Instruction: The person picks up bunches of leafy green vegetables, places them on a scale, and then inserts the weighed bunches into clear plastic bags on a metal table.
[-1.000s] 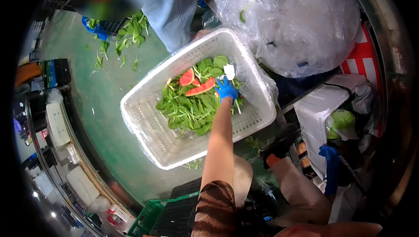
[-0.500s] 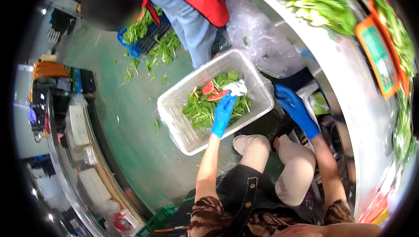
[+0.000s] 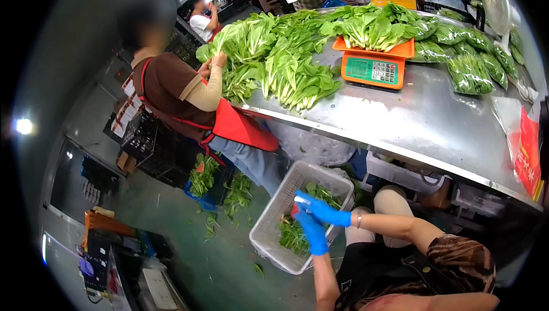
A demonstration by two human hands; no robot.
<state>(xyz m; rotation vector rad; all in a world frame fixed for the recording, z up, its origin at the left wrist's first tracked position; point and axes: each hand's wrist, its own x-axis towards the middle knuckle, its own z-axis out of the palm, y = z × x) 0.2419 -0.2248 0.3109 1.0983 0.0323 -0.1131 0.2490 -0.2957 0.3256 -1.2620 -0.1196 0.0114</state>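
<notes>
Steel counter (image 3: 423,116) now filling the view, unlike before; both hands (image 3: 317,219) are meeting over the white basket (image 3: 269,236), clamping a small red-white item.

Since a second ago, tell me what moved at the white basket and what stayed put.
The right hand, out of view a second ago and then beside the white basket, has moved left over it and now meets the left hand at a small red and white thing. The view has swung up to the metal table. The left hand stays over the leafy greens in the basket.
</notes>
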